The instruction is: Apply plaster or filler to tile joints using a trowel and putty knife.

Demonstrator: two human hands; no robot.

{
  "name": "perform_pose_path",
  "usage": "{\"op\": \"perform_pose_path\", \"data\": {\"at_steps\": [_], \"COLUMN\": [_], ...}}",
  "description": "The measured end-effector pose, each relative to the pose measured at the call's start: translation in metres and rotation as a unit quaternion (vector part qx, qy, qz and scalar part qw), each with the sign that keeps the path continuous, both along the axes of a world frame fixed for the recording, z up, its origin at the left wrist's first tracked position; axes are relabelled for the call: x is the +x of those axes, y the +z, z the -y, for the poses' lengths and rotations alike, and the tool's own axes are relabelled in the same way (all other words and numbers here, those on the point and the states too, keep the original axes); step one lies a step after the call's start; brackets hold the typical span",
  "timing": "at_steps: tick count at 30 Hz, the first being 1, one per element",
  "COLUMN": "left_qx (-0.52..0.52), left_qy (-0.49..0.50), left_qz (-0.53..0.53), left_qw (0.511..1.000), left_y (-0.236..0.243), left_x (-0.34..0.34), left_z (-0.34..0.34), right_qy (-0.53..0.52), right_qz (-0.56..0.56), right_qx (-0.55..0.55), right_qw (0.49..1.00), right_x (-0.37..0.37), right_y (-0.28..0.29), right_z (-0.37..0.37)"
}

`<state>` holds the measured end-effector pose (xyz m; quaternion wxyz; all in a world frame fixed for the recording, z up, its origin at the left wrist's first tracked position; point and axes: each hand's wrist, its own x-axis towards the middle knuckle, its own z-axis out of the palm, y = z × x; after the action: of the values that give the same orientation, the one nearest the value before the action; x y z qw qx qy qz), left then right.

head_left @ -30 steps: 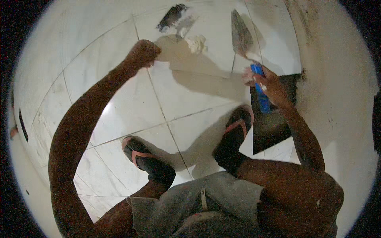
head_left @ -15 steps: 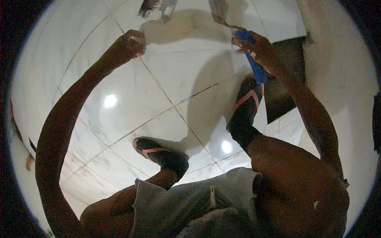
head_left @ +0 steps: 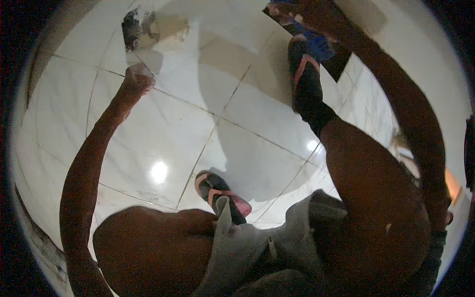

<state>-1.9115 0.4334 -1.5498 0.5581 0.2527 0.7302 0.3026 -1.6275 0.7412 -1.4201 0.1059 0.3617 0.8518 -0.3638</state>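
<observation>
My left hand (head_left: 139,79) is closed at the left, just below a dark smeared piece (head_left: 132,29) with white material on the floor; what is in its fingers is unclear. A pale, blurred patch (head_left: 175,27) lies beside that piece. My right hand (head_left: 294,14) is at the top edge, closed round the blue handle (head_left: 319,44) of the trowel, whose blade is not visible. That handle is over a dark square piece (head_left: 340,67), close to my right foot (head_left: 306,81) in a dark sock and pink flip-flop.
Pale marbled tiles (head_left: 163,133) with grout lines make the floor. My left foot (head_left: 208,185) stands lower in the middle. A pale wall (head_left: 435,59) runs along the right, with an orange object (head_left: 452,183) near its lower part.
The view has turned and shifted. My right hand with the trowel has risen to the top edge, its blade leaving sight. My left hand sits further left, and my right foot appears higher.
</observation>
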Motion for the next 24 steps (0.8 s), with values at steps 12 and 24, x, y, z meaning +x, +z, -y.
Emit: {"op": "perform_pose_path", "data": {"at_steps": [12,24], "left_qx": [0.055,0.115], "left_qy": [0.038,0.107], "left_qz": [0.132,0.093], "left_qw": [0.989,0.983], "left_y": [0.034,-0.01], "left_x": [0.015,-0.006], "left_z": [-0.003,0.051], "right_qy": [0.041,-0.05], "right_qz": [0.021,-0.13], "right_qx": [0.104,-0.037], "right_qw": [0.994,0.99], "right_x": [0.02,-0.049], "right_y": [0.041,-0.125], "right_z": [0.002,0.059]}}
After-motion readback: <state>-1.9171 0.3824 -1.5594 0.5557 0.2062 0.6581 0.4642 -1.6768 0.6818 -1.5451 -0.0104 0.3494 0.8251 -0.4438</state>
